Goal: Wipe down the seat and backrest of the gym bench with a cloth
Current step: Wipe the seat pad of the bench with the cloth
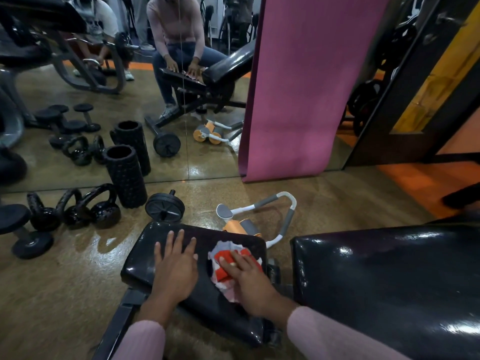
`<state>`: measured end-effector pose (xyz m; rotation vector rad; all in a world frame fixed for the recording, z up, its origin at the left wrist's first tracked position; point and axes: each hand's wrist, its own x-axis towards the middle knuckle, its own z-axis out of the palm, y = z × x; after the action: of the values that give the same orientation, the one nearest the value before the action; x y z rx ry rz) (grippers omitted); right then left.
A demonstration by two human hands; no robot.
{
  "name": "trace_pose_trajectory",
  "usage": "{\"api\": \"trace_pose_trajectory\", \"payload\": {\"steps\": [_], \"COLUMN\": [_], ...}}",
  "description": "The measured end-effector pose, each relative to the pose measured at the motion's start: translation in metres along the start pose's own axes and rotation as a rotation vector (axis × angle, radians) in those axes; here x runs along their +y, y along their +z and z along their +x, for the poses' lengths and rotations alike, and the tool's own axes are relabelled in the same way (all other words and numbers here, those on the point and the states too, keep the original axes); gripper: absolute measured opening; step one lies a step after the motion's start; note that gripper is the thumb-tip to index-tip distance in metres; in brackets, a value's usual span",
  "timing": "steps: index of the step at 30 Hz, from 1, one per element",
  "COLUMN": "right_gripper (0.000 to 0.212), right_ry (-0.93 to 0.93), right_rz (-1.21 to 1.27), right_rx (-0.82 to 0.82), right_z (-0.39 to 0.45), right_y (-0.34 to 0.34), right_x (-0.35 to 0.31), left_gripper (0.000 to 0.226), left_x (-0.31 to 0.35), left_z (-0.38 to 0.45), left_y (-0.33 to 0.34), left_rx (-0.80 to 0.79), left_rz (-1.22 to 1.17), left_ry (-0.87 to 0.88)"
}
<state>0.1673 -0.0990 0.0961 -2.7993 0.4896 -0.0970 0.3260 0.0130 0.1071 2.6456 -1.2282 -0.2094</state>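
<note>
The black padded bench seat [145,258] lies low in the middle of the head view. Its glossy black backrest [389,276] rises at the right. My left hand [175,266] rests flat on the seat's left half, fingers spread, holding nothing. My right hand [249,279] presses down on a crumpled red, white and grey cloth [226,258] on the seat's right half, close to the gap before the backrest. Part of the cloth is hidden under that hand.
A wall mirror stands ahead, with a pink mat [306,87] leaning on it. On the floor lie kettlebells [104,206], a black foam roller [126,175], a weight plate wheel [165,207], dumbbells [23,229] and an orange-grey ab roller [259,216] just beyond the seat.
</note>
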Motion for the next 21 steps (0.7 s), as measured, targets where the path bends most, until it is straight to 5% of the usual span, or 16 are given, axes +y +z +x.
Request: {"api": "trace_pose_trajectory", "payload": {"steps": [5,14,18,21], "right_gripper": [0.077,0.081,0.07,0.084], "right_ry": [0.276,0.028,0.252,0.222], "right_rz": [-0.011,-0.037,-0.032,-0.082], "right_rx": [-0.075,-0.079,-0.073,-0.075], "right_z": [0.019,-0.017,-0.013,0.011], "right_y": [0.013,0.033,0.027,0.032], "right_x": [0.037,0.006,0.023,-0.004], "left_gripper": [0.05,0.05,0.05,0.051], "left_x": [-0.003,-0.003,-0.004,-0.004], "left_z": [-0.004,0.0,-0.002,-0.003], "left_y": [0.0,-0.001,0.001,0.0], "left_rx": [0.009,-0.004,0.002,0.0], "left_rz": [0.001,-0.02,-0.004,0.0], "left_ry": [0.027,0.019,0.026,0.03]}}
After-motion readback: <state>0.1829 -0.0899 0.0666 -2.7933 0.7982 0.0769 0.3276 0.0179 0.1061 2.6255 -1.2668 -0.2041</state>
